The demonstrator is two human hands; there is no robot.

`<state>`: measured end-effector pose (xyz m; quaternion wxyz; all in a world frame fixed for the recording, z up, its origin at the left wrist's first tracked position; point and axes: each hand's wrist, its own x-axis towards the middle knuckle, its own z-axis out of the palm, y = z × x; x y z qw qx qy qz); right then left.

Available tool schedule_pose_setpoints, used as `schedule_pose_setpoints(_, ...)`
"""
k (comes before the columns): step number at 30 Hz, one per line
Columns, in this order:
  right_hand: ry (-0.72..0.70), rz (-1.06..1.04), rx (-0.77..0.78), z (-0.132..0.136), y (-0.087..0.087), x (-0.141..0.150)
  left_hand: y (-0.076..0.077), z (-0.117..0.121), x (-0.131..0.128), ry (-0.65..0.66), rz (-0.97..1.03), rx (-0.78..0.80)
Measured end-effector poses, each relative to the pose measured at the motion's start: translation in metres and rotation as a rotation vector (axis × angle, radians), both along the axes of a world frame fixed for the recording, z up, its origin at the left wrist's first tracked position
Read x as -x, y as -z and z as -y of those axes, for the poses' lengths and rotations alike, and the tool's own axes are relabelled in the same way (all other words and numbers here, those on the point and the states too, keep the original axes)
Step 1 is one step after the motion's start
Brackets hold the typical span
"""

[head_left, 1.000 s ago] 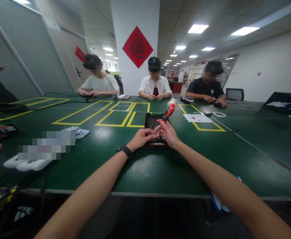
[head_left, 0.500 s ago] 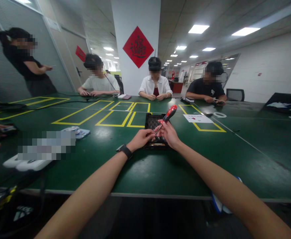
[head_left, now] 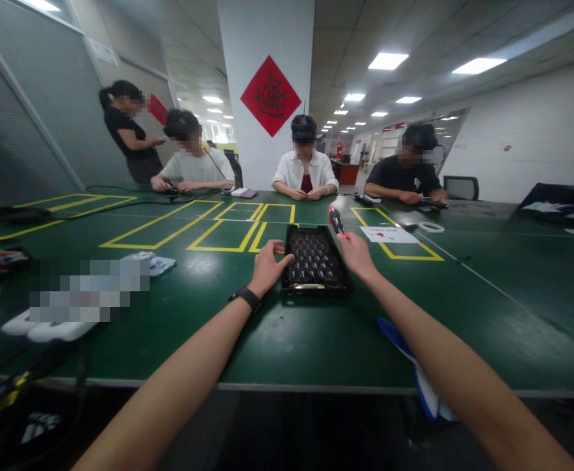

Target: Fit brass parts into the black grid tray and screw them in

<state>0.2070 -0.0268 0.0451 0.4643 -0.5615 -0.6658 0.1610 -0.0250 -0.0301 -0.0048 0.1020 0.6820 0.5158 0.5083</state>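
Observation:
A shallow black case (head_left: 314, 252) lies on the green table, its inside patterned with rows of dark shiny cells and a pale strip along its near edge. My left hand (head_left: 269, 267) grips the case's left rim, thumb on the edge and fingers bent behind it. At the right side of the case, my right hand (head_left: 357, 254) is closed around a screwdriver (head_left: 337, 221) with a red and black handle. The handle points up and away from me; the screwdriver's shaft is hidden by the hand.
Yellow tape outlines (head_left: 221, 248) mark the green table (head_left: 208, 340). A printed sheet (head_left: 389, 234) and a tape roll (head_left: 431, 227) lie to the right. White devices (head_left: 61, 327) stand left; a blue-and-white object (head_left: 427, 386) hangs at the near edge. Several people are opposite.
My hands have parted from over the case: the left moved to its left rim, the right moved rightward with the screwdriver. The standing person at left has moved to the right.

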Motion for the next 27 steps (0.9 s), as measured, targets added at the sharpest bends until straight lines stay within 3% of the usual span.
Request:
schedule_pose_setpoints(3,0.212,0.417,0.23,-0.007,0.005,-0.019,0.014,-0.015,0.01,-0.107,0.017,0.169)
schedule_pose_setpoints(5,0.264,0.537,0.327,-0.009,0.011,-0.023,0.021,-0.023,0.014,-0.118,0.033,0.274)
schedule_pose_setpoints(8,0.285,0.598,0.384,-0.012,0.019,-0.024,0.027,-0.028,0.014,-0.057,0.034,0.305)
schedule_pose_setpoints(13,0.241,0.618,0.432,-0.02,0.026,-0.029,0.025,-0.026,0.01,0.068,0.028,0.319)
schedule_pose_setpoints(17,0.219,0.625,0.434,-0.02,0.022,-0.034,0.022,-0.023,0.008,0.131,-0.012,0.28)
schedule_pose_setpoints(20,0.238,0.63,0.244,-0.016,0.012,-0.025,0.02,-0.021,0.006,0.109,-0.025,0.274)
schedule_pose_setpoints(22,0.128,0.645,0.064,-0.015,0.007,-0.01,0.018,-0.019,0.005,0.09,-0.017,0.285)
schedule_pose_setpoints(23,0.004,0.659,0.025,-0.015,0.005,0.0,0.017,-0.018,0.005,0.084,-0.011,0.289)
schedule_pose_setpoints(25,-0.259,0.68,0.065,-0.019,0.005,0.022,0.017,-0.018,0.004,0.079,0.001,0.288)
schedule_pose_setpoints(27,-0.353,0.684,0.09,-0.027,0.008,0.04,0.016,-0.017,0.004,0.081,0.005,0.285)
